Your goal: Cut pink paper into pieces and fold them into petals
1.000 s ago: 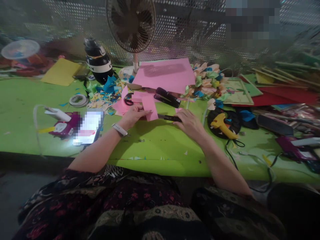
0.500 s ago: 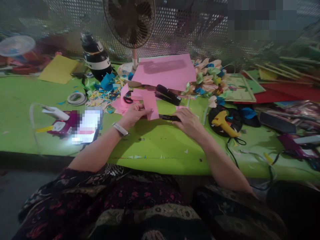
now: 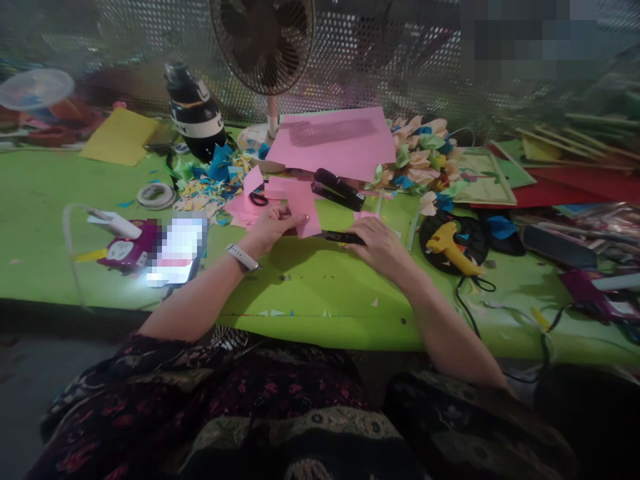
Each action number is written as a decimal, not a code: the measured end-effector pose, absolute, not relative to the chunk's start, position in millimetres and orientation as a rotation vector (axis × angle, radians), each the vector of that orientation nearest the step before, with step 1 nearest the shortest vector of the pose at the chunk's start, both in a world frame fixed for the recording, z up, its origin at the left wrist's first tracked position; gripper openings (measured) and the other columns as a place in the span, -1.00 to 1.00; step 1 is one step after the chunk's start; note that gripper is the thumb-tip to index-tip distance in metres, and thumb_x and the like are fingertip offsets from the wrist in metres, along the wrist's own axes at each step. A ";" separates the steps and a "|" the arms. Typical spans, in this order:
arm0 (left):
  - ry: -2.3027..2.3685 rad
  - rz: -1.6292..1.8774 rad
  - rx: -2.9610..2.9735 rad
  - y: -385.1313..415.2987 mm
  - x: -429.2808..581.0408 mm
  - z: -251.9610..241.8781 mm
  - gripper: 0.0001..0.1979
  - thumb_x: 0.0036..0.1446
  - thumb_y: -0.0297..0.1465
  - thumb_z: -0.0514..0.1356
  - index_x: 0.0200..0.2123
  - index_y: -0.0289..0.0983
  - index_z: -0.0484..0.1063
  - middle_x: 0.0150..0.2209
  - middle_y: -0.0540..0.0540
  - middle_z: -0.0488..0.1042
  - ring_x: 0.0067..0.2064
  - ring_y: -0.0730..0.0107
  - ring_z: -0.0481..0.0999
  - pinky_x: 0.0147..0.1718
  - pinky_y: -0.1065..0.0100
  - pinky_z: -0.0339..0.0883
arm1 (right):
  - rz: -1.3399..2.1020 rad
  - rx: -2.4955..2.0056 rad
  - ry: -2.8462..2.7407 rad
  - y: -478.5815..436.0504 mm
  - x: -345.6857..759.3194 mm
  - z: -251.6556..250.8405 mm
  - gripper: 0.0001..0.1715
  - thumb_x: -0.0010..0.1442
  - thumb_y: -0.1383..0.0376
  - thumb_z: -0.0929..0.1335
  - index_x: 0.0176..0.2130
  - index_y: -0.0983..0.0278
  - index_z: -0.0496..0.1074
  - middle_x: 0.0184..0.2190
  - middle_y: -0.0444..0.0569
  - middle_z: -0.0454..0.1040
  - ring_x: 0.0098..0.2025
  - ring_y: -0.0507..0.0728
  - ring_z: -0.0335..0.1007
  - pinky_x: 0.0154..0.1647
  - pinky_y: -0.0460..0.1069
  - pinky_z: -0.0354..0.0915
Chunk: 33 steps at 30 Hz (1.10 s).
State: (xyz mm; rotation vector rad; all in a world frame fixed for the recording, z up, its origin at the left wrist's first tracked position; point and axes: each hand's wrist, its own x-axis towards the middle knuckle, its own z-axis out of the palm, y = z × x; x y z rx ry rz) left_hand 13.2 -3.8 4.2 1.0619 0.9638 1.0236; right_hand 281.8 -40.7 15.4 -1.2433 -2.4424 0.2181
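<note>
My left hand (image 3: pixel 274 227) pinches a strip of pink paper (image 3: pixel 304 208) upright over the green table, thumb on its front. My right hand (image 3: pixel 375 241) is closed on a slim black tool that looks like a stapler (image 3: pixel 343 237). The tool's tip points left at the lower right edge of the strip; whether it touches the paper I cannot tell. Behind the hands lies a larger black stapler (image 3: pixel 340 190). Near my left hand, black scissor handles (image 3: pixel 258 199) show among pink paper pieces (image 3: pixel 239 208).
Paper scraps (image 3: pixel 200 197) and a tape roll (image 3: pixel 157 195) lie left of the hands, with a lit phone (image 3: pixel 177 250) nearer. A bottle (image 3: pixel 195 123), a fan (image 3: pixel 263 43) and a pink sheet (image 3: pixel 335 143) stand behind. A yellow glue gun (image 3: pixel 453 247) and its cable are rightward.
The whole view has shifted slightly. Both hands keep their holds, and the pink strip and black tool stay in nearly the same places.
</note>
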 end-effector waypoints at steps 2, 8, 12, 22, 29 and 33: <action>0.961 1.025 1.071 -4.5 13.6 4.4 -0.74 0.00 -0.37 0.53 -0.34 -0.32 0.55 -0.35 -0.08 0.65 -0.32 0.39 0.62 -0.17 0.27 0.55 | 0.209 -1.249 -2.446 -40.8 280.5 15.2 -0.79 0.41 0.20 0.33 -0.03 0.20 0.51 -0.06 0.15 0.53 0.02 0.38 0.42 0.04 0.32 0.39; 0.949 0.999 1.100 -4.9 15.9 2.0 -0.73 -0.03 -0.35 0.54 -0.36 -0.34 0.55 -0.36 -0.08 0.65 -0.31 0.37 0.62 -0.15 0.26 0.54 | 0.225 -1.252 -2.471 -42.5 274.9 14.5 -0.80 0.40 0.22 0.36 -0.04 0.23 0.52 -0.07 0.15 0.54 0.01 0.36 0.43 0.05 0.29 0.40; 0.960 1.066 1.069 -1.6 13.5 1.8 -0.70 -0.07 -0.33 0.55 -0.37 -0.32 0.54 -0.37 -0.07 0.64 -0.29 0.35 0.62 -0.15 0.25 0.53 | 0.244 -1.231 -2.486 -43.3 274.3 13.1 -0.81 0.39 0.23 0.38 -0.05 0.23 0.53 -0.06 0.14 0.56 0.01 0.34 0.45 0.07 0.29 0.39; 0.945 1.036 1.087 -4.4 14.0 1.5 -0.67 -0.15 -0.33 0.57 -0.33 -0.34 0.60 -0.30 -0.14 0.67 -0.28 0.33 0.61 -0.19 0.25 0.50 | 0.676 -1.099 -2.435 -54.9 259.4 12.5 -0.65 0.25 0.04 0.48 -0.08 0.20 0.55 -0.10 0.09 0.59 -0.05 0.27 0.52 0.00 0.21 0.44; 0.900 0.838 1.344 -16.8 21.9 0.2 -0.66 -0.14 -0.22 0.59 -0.47 -0.29 0.57 -0.47 -0.10 0.56 -0.49 0.44 0.43 -0.53 0.36 0.23 | 0.923 -1.386 -1.647 -43.0 251.7 8.9 -0.36 0.12 -0.31 0.43 -0.29 0.19 0.41 -0.43 -0.05 0.53 -0.43 0.12 0.44 -0.39 0.07 0.41; 0.871 0.811 1.437 -18.2 23.7 -3.8 -0.62 -0.12 -0.17 0.58 -0.58 -0.24 0.50 -0.60 0.00 0.39 -0.56 0.49 0.30 -0.60 0.36 0.08 | 1.104 -1.346 -1.517 -36.5 246.3 5.8 -0.34 -0.01 -0.30 0.51 -0.42 0.17 0.33 -0.55 -0.12 0.48 -0.59 0.04 0.33 -0.55 0.01 0.34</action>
